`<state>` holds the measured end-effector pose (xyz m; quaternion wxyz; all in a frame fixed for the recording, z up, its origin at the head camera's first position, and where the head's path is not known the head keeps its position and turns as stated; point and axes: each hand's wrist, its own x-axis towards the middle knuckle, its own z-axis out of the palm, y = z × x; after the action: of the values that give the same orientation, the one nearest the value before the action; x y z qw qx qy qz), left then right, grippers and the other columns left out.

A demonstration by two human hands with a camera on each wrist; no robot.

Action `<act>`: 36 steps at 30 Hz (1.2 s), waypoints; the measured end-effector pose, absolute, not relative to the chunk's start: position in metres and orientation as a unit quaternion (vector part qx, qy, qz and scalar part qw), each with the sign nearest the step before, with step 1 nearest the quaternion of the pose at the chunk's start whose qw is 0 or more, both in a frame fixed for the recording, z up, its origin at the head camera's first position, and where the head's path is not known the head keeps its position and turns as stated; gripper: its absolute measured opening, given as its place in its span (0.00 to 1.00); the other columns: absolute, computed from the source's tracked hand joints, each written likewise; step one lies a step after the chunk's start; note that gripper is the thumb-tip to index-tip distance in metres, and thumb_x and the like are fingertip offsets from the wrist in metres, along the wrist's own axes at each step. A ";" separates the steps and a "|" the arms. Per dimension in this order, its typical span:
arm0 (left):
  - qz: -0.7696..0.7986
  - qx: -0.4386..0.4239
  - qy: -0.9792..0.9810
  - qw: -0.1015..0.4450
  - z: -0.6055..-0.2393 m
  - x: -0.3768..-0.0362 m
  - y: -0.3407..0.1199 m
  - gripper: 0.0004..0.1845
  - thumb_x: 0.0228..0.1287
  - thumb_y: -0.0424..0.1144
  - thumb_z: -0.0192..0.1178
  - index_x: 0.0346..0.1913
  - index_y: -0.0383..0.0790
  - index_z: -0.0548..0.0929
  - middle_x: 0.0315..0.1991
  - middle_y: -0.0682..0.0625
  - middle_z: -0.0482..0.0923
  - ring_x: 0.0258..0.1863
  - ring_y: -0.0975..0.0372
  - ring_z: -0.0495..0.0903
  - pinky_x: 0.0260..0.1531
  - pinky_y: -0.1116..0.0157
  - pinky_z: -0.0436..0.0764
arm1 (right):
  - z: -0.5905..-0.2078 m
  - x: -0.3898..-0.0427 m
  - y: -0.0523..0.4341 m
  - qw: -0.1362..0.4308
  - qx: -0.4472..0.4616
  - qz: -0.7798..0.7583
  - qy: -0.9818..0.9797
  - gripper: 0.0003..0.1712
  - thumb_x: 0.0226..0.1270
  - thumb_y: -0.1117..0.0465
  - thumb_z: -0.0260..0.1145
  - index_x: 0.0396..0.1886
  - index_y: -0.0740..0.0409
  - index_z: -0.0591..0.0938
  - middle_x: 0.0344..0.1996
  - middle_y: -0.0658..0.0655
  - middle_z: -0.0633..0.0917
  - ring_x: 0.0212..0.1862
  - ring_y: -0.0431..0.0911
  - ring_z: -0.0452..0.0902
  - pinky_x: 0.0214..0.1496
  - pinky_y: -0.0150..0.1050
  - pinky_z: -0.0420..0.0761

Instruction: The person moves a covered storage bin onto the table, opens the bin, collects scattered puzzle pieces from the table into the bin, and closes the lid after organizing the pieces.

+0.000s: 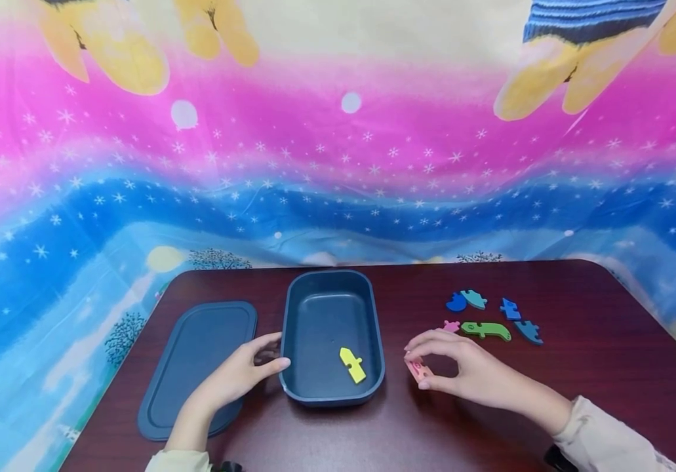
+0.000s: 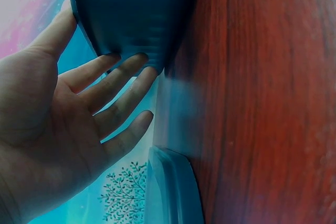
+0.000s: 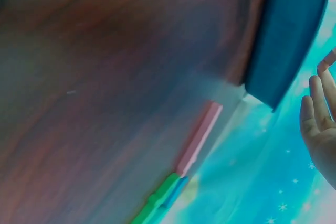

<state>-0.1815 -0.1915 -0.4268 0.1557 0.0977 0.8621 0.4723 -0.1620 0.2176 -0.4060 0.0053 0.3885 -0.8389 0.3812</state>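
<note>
A dark blue-grey plastic box [image 1: 377,354] stands on the table, with a yellow puzzle piece [image 1: 353,365] lying inside. My left hand [image 1: 242,367] is at the box's left side; in the left wrist view, its extended fingers [image 2: 113,85] reach the outer wall and the thumb is at the rim. Right of the box, my right hand [image 1: 473,373] pinches a salmon-pink puzzle piece [image 1: 419,370] between thumb and fingers, above the tabletop. Only part of that hand [image 3: 323,135] shows in the right wrist view, where the pinched piece is out of sight.
Beyond the right hand lie a green piece [image 1: 486,330], a pink piece [image 1: 451,326] and several blue and teal pieces [image 1: 510,309]. A matching lid [image 1: 187,373] lies flat left of the box, partly under the left arm. A patterned cloth [image 1: 338,151] hangs behind the table.
</note>
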 end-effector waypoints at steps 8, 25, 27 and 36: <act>0.470 0.098 0.863 0.159 -0.428 -0.182 -0.192 0.36 0.68 0.50 0.63 0.73 0.36 0.66 0.63 0.39 0.74 0.60 0.47 0.76 0.54 0.49 0.78 | -0.399 -0.166 0.201 -0.002 0.392 0.395 -0.831 0.21 0.62 0.57 0.74 0.55 0.40 0.83 0.54 0.47 0.80 0.55 0.42 0.75 0.47 0.43 0.83; 0.470 0.103 0.861 0.163 -0.429 -0.182 -0.191 0.35 0.70 0.49 0.62 0.73 0.35 0.66 0.63 0.38 0.73 0.60 0.46 0.75 0.55 0.48 0.77 | -0.399 -0.176 0.162 -0.021 0.416 0.416 -0.809 0.23 0.60 0.63 0.75 0.54 0.43 0.84 0.54 0.47 0.81 0.56 0.42 0.76 0.53 0.47 0.81; 0.472 0.103 0.861 0.162 -0.429 -0.182 -0.191 0.35 0.70 0.49 0.62 0.73 0.36 0.66 0.64 0.38 0.73 0.60 0.46 0.75 0.55 0.48 0.77 | -0.399 -0.178 0.159 -0.029 0.415 0.414 -0.810 0.21 0.61 0.61 0.75 0.54 0.43 0.84 0.55 0.47 0.80 0.57 0.41 0.75 0.54 0.47 0.81; 0.474 0.103 0.859 0.162 -0.428 -0.182 -0.192 0.35 0.69 0.49 0.62 0.73 0.36 0.66 0.63 0.38 0.73 0.60 0.46 0.75 0.55 0.48 0.77 | -0.400 -0.183 0.142 -0.047 0.430 0.425 -0.795 0.19 0.64 0.57 0.73 0.55 0.48 0.84 0.55 0.52 0.81 0.52 0.46 0.76 0.39 0.38 0.83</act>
<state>-0.1821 -0.1918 -0.4281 0.1622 0.1035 0.8594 0.4736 -0.1832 0.1415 -0.4000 -0.0468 0.4296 -0.7951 0.4255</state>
